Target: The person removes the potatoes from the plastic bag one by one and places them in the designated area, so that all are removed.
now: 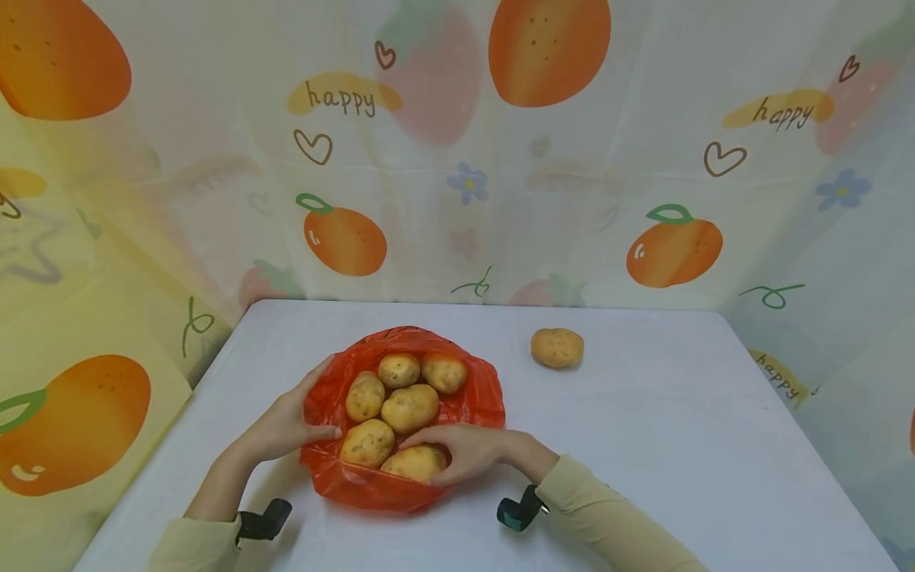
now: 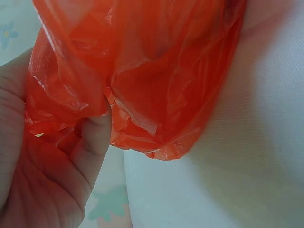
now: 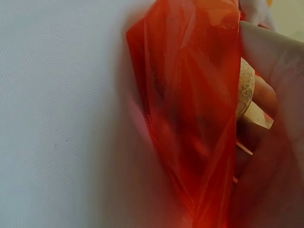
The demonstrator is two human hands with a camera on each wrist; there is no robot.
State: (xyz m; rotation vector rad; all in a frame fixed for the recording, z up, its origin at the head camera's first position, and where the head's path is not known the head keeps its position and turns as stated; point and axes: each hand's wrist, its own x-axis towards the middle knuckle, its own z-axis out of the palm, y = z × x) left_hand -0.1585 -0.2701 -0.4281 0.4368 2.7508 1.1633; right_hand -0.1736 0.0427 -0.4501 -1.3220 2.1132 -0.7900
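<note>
A red plastic bag (image 1: 379, 488) lies wide-mouthed on the table with several potatoes (image 1: 411, 408) inside. My left hand (image 1: 282, 429) holds the bag's left rim, its thumb over the edge; the left wrist view shows crumpled red film between thumb and fingers. At the bag's front right, my right hand (image 1: 468, 453) reaches over the rim and grips the nearest potato (image 1: 415, 461) between thumb and fingers. The right wrist view shows only a sliver of that potato (image 3: 245, 88) behind the red film, which hides part of the fingers.
A single potato (image 1: 557, 348) lies outside the bag, toward the back right of the white table (image 1: 665, 429). A printed cloth (image 1: 536, 199) with oranges and hearts hangs behind the table. Each wrist carries a small black camera (image 1: 518, 512).
</note>
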